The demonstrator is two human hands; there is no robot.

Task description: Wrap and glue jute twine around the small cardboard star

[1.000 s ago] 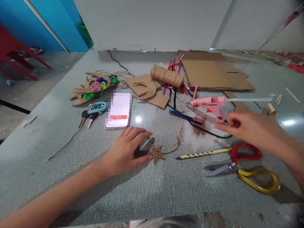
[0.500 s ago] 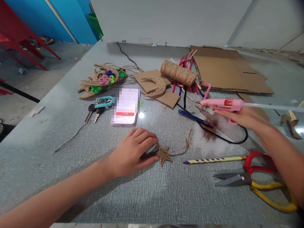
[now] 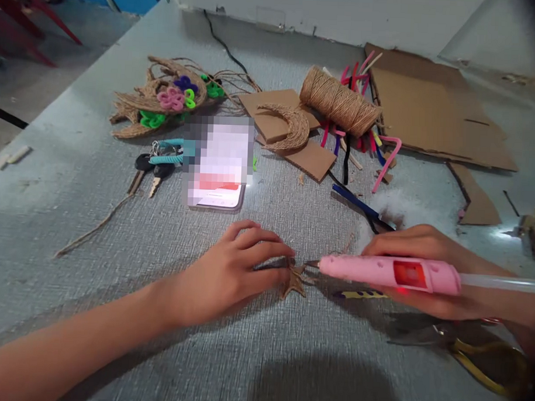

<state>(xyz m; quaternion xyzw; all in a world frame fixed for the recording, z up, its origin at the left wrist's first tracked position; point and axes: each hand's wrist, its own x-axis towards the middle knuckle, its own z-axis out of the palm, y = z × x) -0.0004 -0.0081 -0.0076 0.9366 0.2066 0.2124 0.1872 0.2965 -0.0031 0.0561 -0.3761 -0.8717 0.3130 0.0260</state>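
Note:
A small twine-edged star lies on the grey table, pinched at its left side by the fingertips of my left hand. My right hand is wrapped round a pink glue gun with a clear glue stick out of its back. The gun's metal nozzle points left, close to the star's upper right. A thin twine tail runs from the star behind the gun. Below my right hand, a yellow and purple pencil is partly hidden.
Scissors lie at the lower right. Farther back are a phone, keys, a twine spool, a twine crescent, cardboard, pipe cleaners and a twine piece with flowers.
My right hand has brought the glue gun left and nearer, from beside the pipe cleaners to the star. My left hand still holds the star. The view has tilted down and come closer.

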